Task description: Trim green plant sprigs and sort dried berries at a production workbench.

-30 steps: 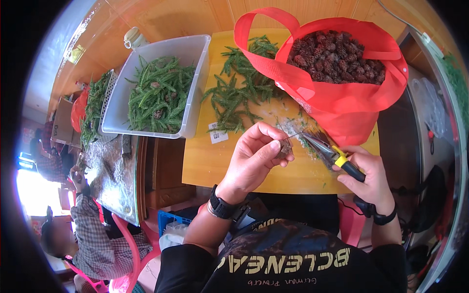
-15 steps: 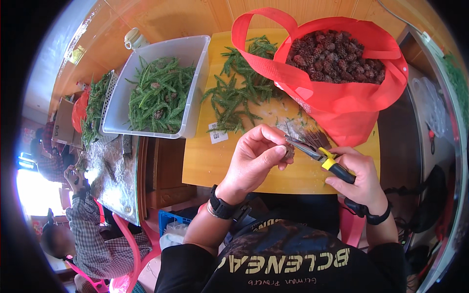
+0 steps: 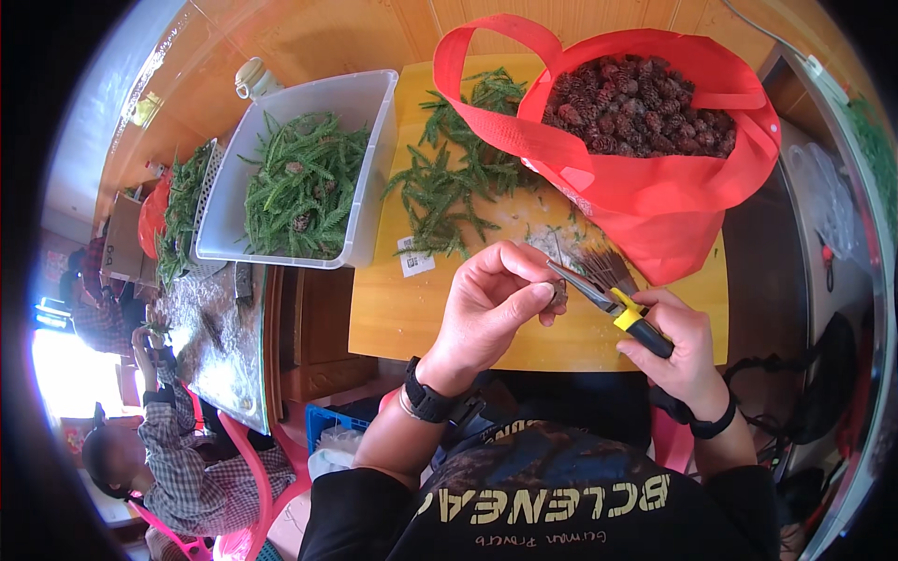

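My left hand (image 3: 488, 304) pinches a small brown pine cone (image 3: 559, 294), mostly covered by the thumb and fingers. From the fingertips a thin dark wire or stem (image 3: 557, 247) sticks up; which it is I cannot tell. In my right hand (image 3: 687, 351) is a pair of pliers (image 3: 640, 329) with yellow and black handles. Their long jaws point left and reach the left fingertips beside the wire. Both hands are above the near part of the yellow table (image 3: 421, 313).
Behind my hands, a red bag (image 3: 673, 220) full of pine cones (image 3: 645, 107) stands at the right. Green artificial sprigs (image 3: 449, 192) lie left of it, beside a clear plastic bin (image 3: 372, 201) holding more. Another person (image 3: 178, 439) works at a table on the left.
The pliers and my right hand have shifted slightly left and down. My left hand keeps its pinch on the pine cone. At the left, the other person's raised hand has moved a little.
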The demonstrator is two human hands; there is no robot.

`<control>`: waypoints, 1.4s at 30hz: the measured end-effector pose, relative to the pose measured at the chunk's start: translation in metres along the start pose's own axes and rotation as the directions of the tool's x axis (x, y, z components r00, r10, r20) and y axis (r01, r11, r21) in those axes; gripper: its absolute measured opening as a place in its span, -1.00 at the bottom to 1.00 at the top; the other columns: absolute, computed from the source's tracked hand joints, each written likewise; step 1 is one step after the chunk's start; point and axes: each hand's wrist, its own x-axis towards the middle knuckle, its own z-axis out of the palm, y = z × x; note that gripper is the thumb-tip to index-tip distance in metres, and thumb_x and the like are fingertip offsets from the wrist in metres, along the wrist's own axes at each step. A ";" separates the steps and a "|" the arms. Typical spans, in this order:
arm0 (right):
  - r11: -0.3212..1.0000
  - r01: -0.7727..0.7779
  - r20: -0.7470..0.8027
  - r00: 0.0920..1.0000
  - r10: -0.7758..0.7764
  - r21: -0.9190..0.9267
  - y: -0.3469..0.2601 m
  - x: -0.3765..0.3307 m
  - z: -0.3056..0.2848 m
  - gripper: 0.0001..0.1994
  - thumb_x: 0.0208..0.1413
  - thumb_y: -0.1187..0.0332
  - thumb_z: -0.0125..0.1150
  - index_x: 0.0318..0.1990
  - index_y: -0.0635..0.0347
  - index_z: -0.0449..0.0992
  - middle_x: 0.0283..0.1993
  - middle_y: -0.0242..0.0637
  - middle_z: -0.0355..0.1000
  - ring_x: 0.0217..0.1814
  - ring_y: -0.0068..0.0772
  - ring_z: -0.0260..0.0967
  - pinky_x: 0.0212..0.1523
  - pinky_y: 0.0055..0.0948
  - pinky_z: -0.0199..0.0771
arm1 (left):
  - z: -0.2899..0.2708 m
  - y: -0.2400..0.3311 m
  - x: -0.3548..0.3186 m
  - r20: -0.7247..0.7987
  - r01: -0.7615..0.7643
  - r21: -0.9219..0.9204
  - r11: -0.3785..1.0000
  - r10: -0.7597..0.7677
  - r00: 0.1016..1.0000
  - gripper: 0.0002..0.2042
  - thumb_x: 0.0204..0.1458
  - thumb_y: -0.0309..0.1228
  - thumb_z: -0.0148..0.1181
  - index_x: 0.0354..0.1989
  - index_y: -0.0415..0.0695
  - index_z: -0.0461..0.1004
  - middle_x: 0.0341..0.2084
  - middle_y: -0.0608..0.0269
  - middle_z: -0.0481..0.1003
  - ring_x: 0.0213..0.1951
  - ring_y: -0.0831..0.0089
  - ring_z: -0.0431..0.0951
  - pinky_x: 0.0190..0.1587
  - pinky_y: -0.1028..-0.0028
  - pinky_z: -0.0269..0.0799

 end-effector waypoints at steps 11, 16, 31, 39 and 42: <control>0.993 -0.116 -0.139 0.983 0.116 0.010 -0.004 -0.005 0.013 -0.71 -0.22 0.47 0.37 -0.61 0.30 0.26 -0.58 -0.08 0.28 -0.40 0.00 0.38 -0.44 -0.32 0.34 | 0.015 0.002 0.005 0.136 -0.410 0.819 0.400 0.560 0.817 -0.82 -0.19 -0.69 0.28 -0.43 -0.22 0.41 -0.40 0.15 0.47 -0.36 0.41 0.51 -0.34 0.52 0.45; 0.993 -0.116 -0.127 0.985 0.118 0.029 -0.005 -0.006 0.013 -0.71 -0.21 0.47 0.36 -0.60 0.31 0.27 -0.51 -0.02 0.32 -0.43 -0.04 0.36 -0.46 -0.35 0.32 | 0.016 0.002 0.004 0.085 -0.416 0.704 0.575 0.514 0.854 -0.77 -0.09 -0.67 0.16 -0.24 -0.26 0.33 -0.32 0.11 0.43 -0.32 0.41 0.48 -0.27 0.49 0.44; 0.988 -0.148 -0.070 0.986 0.151 0.047 -0.008 0.000 0.001 -0.73 -0.18 0.48 0.34 -0.56 0.34 0.29 -0.50 -0.09 0.33 -0.57 -0.17 0.25 -0.53 -0.41 0.25 | 0.013 0.012 0.007 0.313 -0.460 0.862 0.213 0.490 0.814 -0.83 -0.06 -0.67 0.15 -0.26 -0.33 0.37 -0.33 0.10 0.46 -0.34 0.44 0.53 -0.32 0.57 0.46; 0.995 -0.102 -0.082 0.991 0.102 -0.001 -0.005 0.002 -0.006 -0.81 -0.17 0.52 0.28 -0.52 0.37 0.34 -0.53 -0.20 0.29 -0.59 -0.46 0.16 -0.53 -0.51 0.18 | 0.008 0.009 0.004 -0.098 -0.046 0.248 0.968 0.073 0.993 -0.79 0.02 -0.59 0.13 -0.17 -0.32 0.33 -0.29 0.12 0.44 -0.28 0.45 0.53 -0.28 0.55 0.47; 0.995 -0.096 -0.053 0.994 0.095 -0.020 -0.005 0.002 -0.008 -0.80 -0.17 0.52 0.29 -0.54 0.36 0.32 -0.54 -0.21 0.29 -0.60 -0.43 0.16 -0.52 -0.50 0.19 | 0.007 0.008 0.003 -0.068 -0.042 0.272 0.962 0.062 0.996 -0.79 -0.03 -0.65 0.18 -0.21 -0.34 0.35 -0.28 0.15 0.44 -0.26 0.47 0.52 -0.24 0.55 0.48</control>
